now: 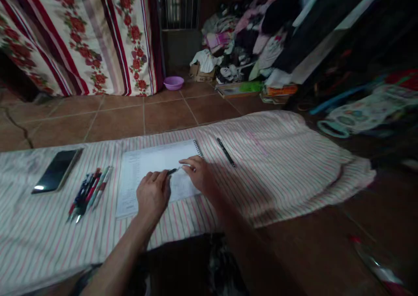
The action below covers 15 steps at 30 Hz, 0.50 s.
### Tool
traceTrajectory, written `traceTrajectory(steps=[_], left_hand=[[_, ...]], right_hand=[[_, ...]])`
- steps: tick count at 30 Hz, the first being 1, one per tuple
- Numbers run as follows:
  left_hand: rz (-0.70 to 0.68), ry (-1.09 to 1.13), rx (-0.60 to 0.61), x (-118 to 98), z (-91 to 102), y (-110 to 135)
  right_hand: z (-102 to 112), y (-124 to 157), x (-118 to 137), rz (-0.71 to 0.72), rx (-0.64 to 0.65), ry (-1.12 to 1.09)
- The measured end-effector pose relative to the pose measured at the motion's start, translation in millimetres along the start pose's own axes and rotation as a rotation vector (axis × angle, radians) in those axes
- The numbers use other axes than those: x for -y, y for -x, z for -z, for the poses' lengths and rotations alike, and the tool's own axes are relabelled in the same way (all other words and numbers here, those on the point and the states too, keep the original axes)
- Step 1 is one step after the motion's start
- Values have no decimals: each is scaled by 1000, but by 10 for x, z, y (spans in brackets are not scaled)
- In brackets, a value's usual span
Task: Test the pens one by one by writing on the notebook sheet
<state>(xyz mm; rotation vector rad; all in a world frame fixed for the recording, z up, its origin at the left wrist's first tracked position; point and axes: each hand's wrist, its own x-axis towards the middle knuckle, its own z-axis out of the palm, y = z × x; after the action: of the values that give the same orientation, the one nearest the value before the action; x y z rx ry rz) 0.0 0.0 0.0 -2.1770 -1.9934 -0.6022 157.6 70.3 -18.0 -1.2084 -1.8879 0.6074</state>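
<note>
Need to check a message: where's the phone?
Head view, far left: the phone lies on the striped cloth, beside the bundle of pens.

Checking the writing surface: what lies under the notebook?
The notebook lies on the striped cloth; what is beneath the cloth is covered. The left hand and right hand hold a pen on its page.

The spiral notebook (153,174) lies on the cloth (277,165). On the notebook's near right corner rest the left hand (153,195) and the right hand (200,174), with a held pen (174,170) between them. To its left lies a bundle of pens (88,193), and farther left a phone (57,170). Just right lies a loose pen (226,152). Well behind it, a bowl (173,83) stands on the floor.
</note>
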Motion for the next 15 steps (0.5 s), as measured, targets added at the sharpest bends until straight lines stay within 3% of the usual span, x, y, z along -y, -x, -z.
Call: traceTrajectory(steps=[15], left_hand=[[0,6,38,-39,30,-30]], right_hand=[[37,12,59,32,74,8]])
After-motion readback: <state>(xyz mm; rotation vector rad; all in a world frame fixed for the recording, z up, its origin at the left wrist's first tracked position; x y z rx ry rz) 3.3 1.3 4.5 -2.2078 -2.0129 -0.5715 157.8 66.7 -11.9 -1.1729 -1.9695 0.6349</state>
